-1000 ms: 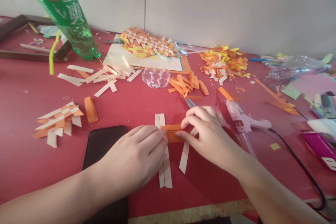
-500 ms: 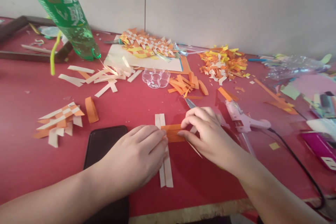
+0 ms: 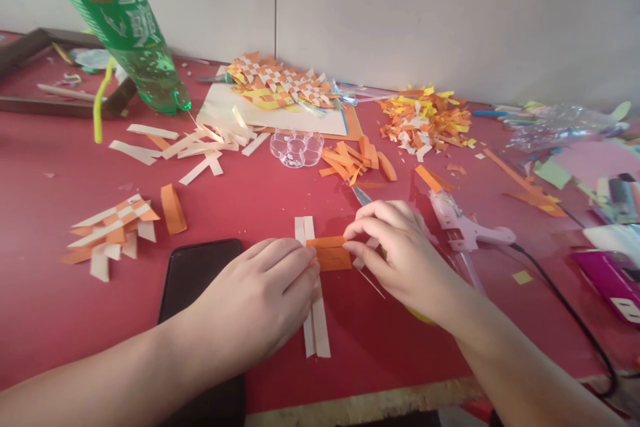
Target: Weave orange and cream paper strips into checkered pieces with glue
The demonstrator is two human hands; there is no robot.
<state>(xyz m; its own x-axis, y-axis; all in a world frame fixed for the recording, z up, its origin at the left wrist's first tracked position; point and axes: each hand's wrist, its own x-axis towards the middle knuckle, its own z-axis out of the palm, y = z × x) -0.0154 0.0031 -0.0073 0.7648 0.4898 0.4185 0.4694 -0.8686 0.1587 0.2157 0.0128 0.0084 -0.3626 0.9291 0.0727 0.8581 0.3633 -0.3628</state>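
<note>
Two white paper strips (image 3: 317, 323) stand upright side by side on the red table, and orange paper strips (image 3: 330, 255) cross them, running out to the right. My left hand (image 3: 273, 287) is closed over the crossing, its fingertips on the paper and hiding the weave beneath. At the right end of the upper orange strip, my right hand (image 3: 387, 240) pinches the edge between thumb and forefinger. Scissors (image 3: 361, 196) lie partly under my right hand, with a blade tip showing beyond it. Below my left wrist lies a black phone (image 3: 200, 270).
A woven orange-and-white piece (image 3: 120, 220) lies at left. Behind are loose white strips (image 3: 205, 147), a clear palette (image 3: 297, 149), orange strips (image 3: 355, 159) and a green bottle (image 3: 130, 33). At right sit a corded glue gun (image 3: 465, 230) and a magenta case (image 3: 607, 283).
My right thumb and forefinger have shifted very slightly at the end of the orange strip. My left hand and the white strips stay in place.
</note>
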